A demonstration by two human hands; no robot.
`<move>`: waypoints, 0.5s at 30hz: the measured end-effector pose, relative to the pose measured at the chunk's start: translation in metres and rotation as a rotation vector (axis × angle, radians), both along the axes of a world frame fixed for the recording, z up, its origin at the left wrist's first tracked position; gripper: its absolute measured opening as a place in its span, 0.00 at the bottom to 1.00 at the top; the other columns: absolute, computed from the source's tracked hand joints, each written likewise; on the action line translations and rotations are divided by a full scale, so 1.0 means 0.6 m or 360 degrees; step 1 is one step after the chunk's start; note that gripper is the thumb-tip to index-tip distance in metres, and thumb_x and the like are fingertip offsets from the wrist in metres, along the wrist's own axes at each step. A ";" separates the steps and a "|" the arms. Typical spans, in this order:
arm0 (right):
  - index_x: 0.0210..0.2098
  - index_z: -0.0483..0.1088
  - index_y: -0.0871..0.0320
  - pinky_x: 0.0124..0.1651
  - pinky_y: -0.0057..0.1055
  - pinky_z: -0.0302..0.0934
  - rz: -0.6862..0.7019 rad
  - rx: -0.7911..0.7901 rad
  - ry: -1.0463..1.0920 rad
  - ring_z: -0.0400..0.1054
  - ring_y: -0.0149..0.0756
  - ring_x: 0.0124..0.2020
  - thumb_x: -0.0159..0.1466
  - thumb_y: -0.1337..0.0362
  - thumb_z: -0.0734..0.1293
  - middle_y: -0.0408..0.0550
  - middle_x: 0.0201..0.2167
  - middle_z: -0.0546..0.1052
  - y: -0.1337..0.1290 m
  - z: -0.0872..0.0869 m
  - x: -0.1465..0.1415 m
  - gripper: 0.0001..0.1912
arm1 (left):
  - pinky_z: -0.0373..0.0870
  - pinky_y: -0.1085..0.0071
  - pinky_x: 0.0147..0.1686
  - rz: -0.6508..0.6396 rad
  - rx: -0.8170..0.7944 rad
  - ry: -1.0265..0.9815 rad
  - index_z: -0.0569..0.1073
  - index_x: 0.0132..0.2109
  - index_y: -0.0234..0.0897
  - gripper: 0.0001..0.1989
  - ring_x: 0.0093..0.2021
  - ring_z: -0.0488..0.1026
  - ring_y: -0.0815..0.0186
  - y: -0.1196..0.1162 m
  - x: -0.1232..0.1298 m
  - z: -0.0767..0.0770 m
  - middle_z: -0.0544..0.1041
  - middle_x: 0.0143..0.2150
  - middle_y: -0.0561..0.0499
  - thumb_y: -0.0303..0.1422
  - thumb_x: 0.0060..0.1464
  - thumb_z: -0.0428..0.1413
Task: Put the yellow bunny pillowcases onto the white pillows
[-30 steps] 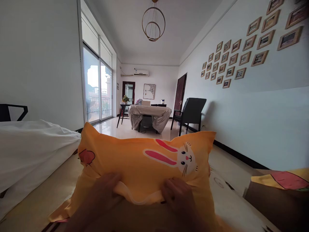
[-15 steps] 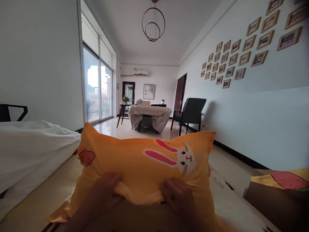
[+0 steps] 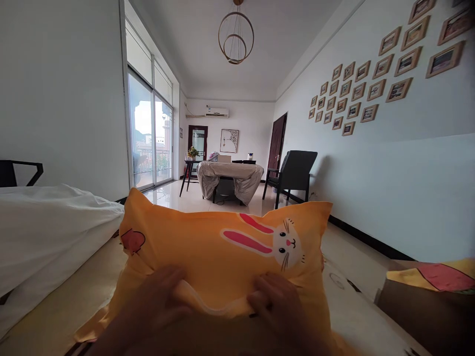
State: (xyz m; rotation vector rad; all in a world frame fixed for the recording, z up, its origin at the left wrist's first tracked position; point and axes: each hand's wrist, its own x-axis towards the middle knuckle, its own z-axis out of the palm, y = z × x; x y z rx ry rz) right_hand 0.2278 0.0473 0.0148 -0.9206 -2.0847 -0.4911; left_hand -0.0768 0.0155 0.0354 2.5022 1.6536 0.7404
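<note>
An orange pillowcase, plump as if a pillow fills it, stands in front of me with a printed white rabbit and a pink shape at its left side. My left hand grips the near edge of the cloth left of centre, its fingers curled. Right of centre, my right hand pinches the same edge, thumb and fingers closed together. Between the two hands that edge sags in a curve with a pale seam. Both hands are dim and a little blurred.
White cloth covers something at the left. A box with yellow and pink printed fabric on it is at the right. Farther back are a black chair and a covered table.
Both hands have shifted slightly along the pillowcase edge, the right one a little to the right. The pillowcase itself stays nearly where it was.
</note>
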 end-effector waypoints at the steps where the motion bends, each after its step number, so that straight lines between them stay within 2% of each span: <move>1: 0.23 0.58 0.57 0.29 0.27 0.46 -0.0001 -0.0034 -0.0028 0.60 0.30 0.24 0.58 0.66 0.66 0.40 0.20 0.66 -0.002 0.003 0.002 0.12 | 0.63 0.66 0.40 -0.0016 0.0007 -0.0048 0.67 0.39 0.38 0.14 0.41 0.69 0.60 0.001 0.000 -0.001 0.72 0.41 0.47 0.45 0.58 0.48; 4: 0.26 0.60 0.56 0.29 0.27 0.50 -0.0006 -0.0106 -0.0088 0.63 0.32 0.26 0.55 0.65 0.70 0.40 0.23 0.68 -0.005 0.009 0.007 0.12 | 0.62 0.68 0.36 0.0003 0.0029 -0.0140 0.64 0.31 0.38 0.19 0.35 0.67 0.64 0.009 0.004 -0.003 0.70 0.33 0.50 0.40 0.64 0.36; 7: 0.28 0.62 0.56 0.30 0.28 0.52 -0.0023 -0.0153 -0.0087 0.63 0.33 0.27 0.54 0.64 0.72 0.41 0.25 0.69 -0.007 0.012 0.010 0.12 | 0.61 0.70 0.33 0.0004 0.0065 -0.0127 0.60 0.28 0.37 0.17 0.32 0.66 0.66 0.014 0.005 -0.006 0.68 0.31 0.51 0.38 0.64 0.39; 10: 0.28 0.62 0.56 0.30 0.28 0.54 -0.0023 -0.0217 -0.0095 0.64 0.33 0.28 0.55 0.63 0.71 0.41 0.26 0.70 -0.011 0.017 0.013 0.12 | 0.63 0.71 0.35 -0.0039 0.0083 -0.0111 0.62 0.31 0.38 0.13 0.34 0.67 0.66 0.010 -0.004 -0.009 0.69 0.33 0.50 0.36 0.62 0.42; 13: 0.28 0.61 0.56 0.30 0.28 0.56 0.0028 -0.0321 -0.0096 0.65 0.33 0.29 0.56 0.63 0.71 0.41 0.27 0.70 -0.015 0.025 0.019 0.12 | 0.66 0.70 0.40 -0.0102 0.0134 -0.0126 0.66 0.37 0.38 0.09 0.39 0.68 0.64 0.001 -0.019 -0.009 0.71 0.39 0.48 0.37 0.61 0.45; 15: 0.28 0.62 0.56 0.31 0.28 0.58 0.0112 -0.0426 -0.0052 0.65 0.32 0.30 0.60 0.64 0.68 0.42 0.28 0.71 -0.018 0.031 0.025 0.09 | 0.66 0.71 0.41 -0.0179 0.0133 -0.0161 0.68 0.38 0.39 0.09 0.42 0.69 0.63 -0.006 -0.028 -0.004 0.72 0.42 0.48 0.37 0.60 0.46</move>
